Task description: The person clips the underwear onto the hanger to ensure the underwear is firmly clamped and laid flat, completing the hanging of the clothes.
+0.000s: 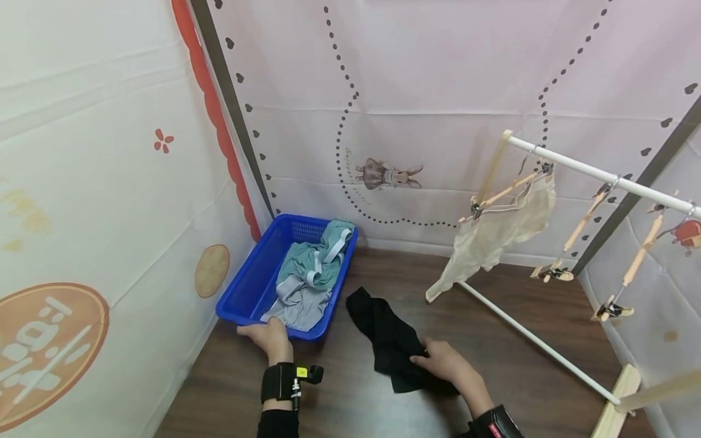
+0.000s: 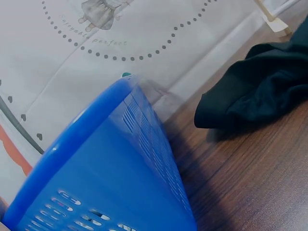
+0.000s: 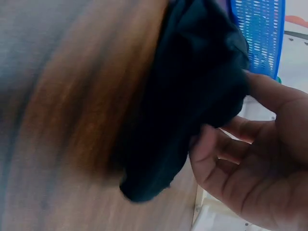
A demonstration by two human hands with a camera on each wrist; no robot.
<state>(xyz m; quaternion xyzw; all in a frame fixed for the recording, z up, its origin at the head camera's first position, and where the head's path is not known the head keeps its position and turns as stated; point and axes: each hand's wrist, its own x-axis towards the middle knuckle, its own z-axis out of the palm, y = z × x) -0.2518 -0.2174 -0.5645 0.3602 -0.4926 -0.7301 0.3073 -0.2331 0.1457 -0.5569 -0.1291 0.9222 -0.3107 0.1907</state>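
Observation:
My left hand [image 1: 271, 338] grips the near rim of a blue plastic basket [image 1: 246, 286], with the thumb side over the edge. Inside lie a green garment [image 1: 309, 261] with white bands and a light grey garment [image 1: 306, 304]. To the basket's right a black garment [image 1: 390, 337] stretches over the brown floor. My right hand [image 1: 446, 365] pinches its near end between thumb and fingers. From the right wrist, the black cloth [image 3: 192, 91] hangs in folds from the fingers [image 3: 207, 147]. The left wrist view holds the basket's slotted side [image 2: 120, 168] and the black cloth's far end [image 2: 255, 91].
A white-railed clothes rack [image 1: 591, 167] stands at the right. A cream garment [image 1: 498, 225] hangs from a clip hanger, beside two bare wooden hangers [image 1: 583, 228]. The rack's lower bar [image 1: 539, 340] runs close above the floor. Printed fabric walls [image 1: 405, 73] enclose the floor.

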